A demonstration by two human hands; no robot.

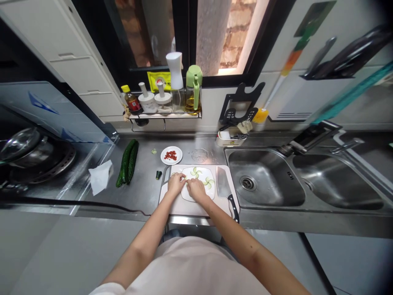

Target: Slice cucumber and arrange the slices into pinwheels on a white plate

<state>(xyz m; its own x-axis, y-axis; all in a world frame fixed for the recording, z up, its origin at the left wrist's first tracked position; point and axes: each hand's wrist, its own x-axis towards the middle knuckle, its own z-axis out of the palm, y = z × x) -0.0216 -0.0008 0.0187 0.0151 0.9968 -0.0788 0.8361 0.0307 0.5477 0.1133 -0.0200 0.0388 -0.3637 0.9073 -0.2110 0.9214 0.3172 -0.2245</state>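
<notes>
On a pale cutting board point(192, 208) lies a white plate point(201, 171) with green-edged cucumber slices point(209, 182) set in pinwheel shapes. My left hand point(176, 183) is at the plate's left edge, its thumb and forefinger pinched together; what lies between them is too small to name. Close beside it, my right hand point(195, 188) rests over the plate, fingers curled down at slices partly hidden beneath them. A knife point(223, 182) with a black handle lies flat on the board's right side. Behind the board, a small round plate point(171, 155) bears red pieces.
Whole cucumbers point(127, 163), a cucumber end point(159, 175) and a white tissue point(100, 177) lie on the counter to the left. A sink point(267, 177) is at the right. Above the counter hangs a rack point(166, 116) with bottles and jars.
</notes>
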